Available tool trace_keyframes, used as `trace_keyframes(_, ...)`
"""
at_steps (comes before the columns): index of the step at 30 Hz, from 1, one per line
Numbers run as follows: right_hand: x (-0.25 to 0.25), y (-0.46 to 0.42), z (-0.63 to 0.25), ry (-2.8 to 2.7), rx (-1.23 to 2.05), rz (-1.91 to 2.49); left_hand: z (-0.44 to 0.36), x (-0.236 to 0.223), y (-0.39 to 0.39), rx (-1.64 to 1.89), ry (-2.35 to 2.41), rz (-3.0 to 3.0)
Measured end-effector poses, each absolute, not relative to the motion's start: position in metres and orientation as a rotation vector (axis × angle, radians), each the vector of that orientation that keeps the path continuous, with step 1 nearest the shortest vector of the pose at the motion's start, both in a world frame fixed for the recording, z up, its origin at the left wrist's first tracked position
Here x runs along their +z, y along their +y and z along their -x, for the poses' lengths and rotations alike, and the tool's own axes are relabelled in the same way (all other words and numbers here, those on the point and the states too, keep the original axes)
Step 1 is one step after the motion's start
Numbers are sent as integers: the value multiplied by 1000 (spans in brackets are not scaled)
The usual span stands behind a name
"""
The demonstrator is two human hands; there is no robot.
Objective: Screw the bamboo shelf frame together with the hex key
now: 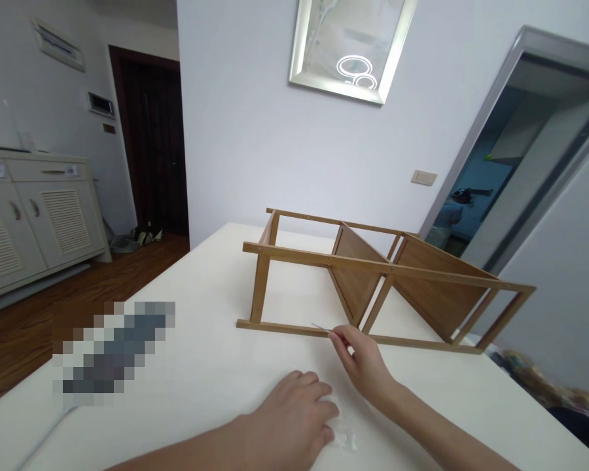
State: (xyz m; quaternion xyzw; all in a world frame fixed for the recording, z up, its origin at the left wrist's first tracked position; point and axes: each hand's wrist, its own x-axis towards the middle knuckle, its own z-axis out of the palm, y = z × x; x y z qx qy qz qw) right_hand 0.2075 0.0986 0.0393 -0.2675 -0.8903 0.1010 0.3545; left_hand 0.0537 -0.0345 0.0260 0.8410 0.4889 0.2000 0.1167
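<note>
A wooden shelf frame (373,268) lies on its side on the white table (201,366), with two panels fixed between its rails. My right hand (363,363) pinches a thin small piece, perhaps a screw or pin (321,327), right beside the frame's near rail. My left hand (294,418) rests on the table with fingers curled, pressing down on a clear plastic bag (343,432). What the bag holds is too small to make out.
A blurred-out patch (112,350) covers something on the table's left side. White cabinets (29,222) stand at the left wall by a dark door (152,144). A framed picture (348,49) hangs on the wall. An open doorway (495,190) is at the right.
</note>
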Motion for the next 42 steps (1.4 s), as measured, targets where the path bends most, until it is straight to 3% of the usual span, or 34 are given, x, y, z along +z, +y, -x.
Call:
trace_keyframes(4, 33, 99, -175, -2355, 321, 546, -29, 31, -36, 716, 1462, -2355)
trace_keyframes(10, 31, 110, -129, -2459, 164, 258, 18, 50, -19, 1363, 1815, -1937)
trace_keyframes(18, 30, 108, -108, -2431, 182, 209, 36, 36, 0, 1383, 1840, -1449)
trace_keyframes(21, 23, 109, -116, -2400, 182, 242, 16, 32, -20, 1282, 1929, -1739)
trace_keyframes(25, 20, 117, -132, -2415, 155, 255, -16, 18, -47, 808, 1267, -2451)
trace_keyframes(27, 20, 120, -139, -2414, 150, 262, -26, 7, -54, 601, 1244, -2520)
trace_keyframes(32, 16, 117, -150, -2366, 199, 295, -14, -4, -71, 310, 1890, -2117)
trace_keyframes(36, 18, 112, -148, -2374, 191, 287, 36, 8, -77, 299, 2409, -1804)
trace_keyframes(42, 22, 108, -142, -2467, -31, 211, 95, 21, -56, 113, 2695, -1633)
